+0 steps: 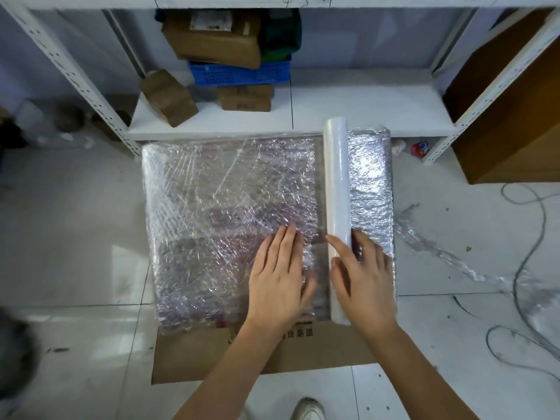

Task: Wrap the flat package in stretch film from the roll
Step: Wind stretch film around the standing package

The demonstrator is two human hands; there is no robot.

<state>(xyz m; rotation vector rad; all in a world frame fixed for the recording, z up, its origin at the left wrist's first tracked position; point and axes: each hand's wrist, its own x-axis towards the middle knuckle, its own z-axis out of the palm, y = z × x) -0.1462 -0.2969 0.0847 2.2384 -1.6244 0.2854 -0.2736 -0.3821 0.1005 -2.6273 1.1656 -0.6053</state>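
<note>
From the head view, the package point(230, 213) lies flat on the floor point(75, 222), its near edge resting on a sheet of cardboard point(212, 353) and its far edge just before a white shelf point(348, 104). Crinkled film already covers its top. The roll point(337, 189) lies across the package near its right side, running from far edge to near edge. The left hand point(277, 274) presses flat on the film, fingers straight and together, just left of the roll. The right hand point(360, 277) grips the roll's near end, thumb on one side and fingers curled over the other. A loose strand of film point(448, 256) trails across the floor to the right, beside a cable point(527, 262).
</note>
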